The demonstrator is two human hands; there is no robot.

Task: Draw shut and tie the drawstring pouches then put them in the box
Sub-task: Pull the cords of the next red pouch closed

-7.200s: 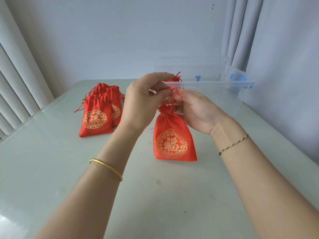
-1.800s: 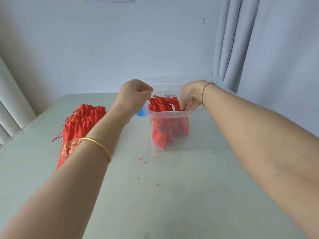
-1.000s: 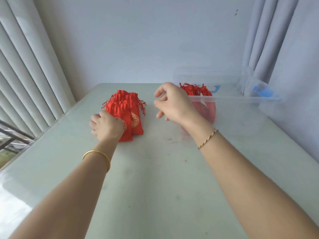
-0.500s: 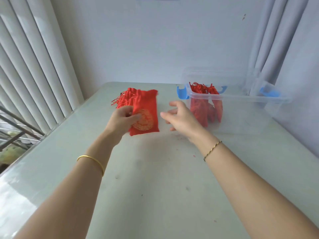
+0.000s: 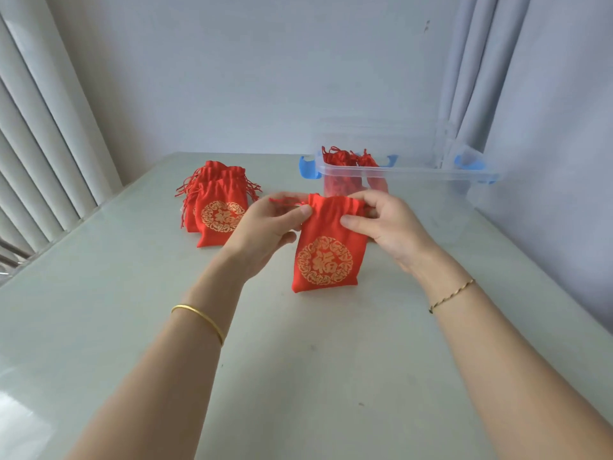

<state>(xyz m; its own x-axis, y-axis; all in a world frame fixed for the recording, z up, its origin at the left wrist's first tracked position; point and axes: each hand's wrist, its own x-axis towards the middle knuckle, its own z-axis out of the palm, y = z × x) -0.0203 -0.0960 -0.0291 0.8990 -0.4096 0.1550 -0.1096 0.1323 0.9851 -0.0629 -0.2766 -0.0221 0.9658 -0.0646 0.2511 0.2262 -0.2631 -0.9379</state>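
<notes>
Head view, the only one given. A red pouch (image 5: 328, 257) is held up in the middle of the frame. Whether its bottom edge is touching the table (image 5: 298, 376) or is just above it can't be told. The top left corner, where the red drawstring (image 5: 285, 201) comes out, is pinched by the left hand (image 5: 265, 227), and the top right corner is pinched by the right hand (image 5: 388, 224). The mouth looks barely gathered, so the pull-shut is judged not yet done, and no knot is seen.

More pouches are left in a pile (image 5: 219, 207) at centre left. The clear box (image 5: 408, 174) with blue clips is at upper right, with the tied pouches (image 5: 341, 161) stood at its left end.

What could go wrong:
- If fabric gets pulled instead of cord, the mouth won't be closed.
- An uneven pull would probably bunch one side only.
- A slack knot might come undone once dropped in the box.

Writing: a gold 福 in a round ornamental ring is printed on the held pouch and on the front one in the pile. No brand can be made out anywhere.
</notes>
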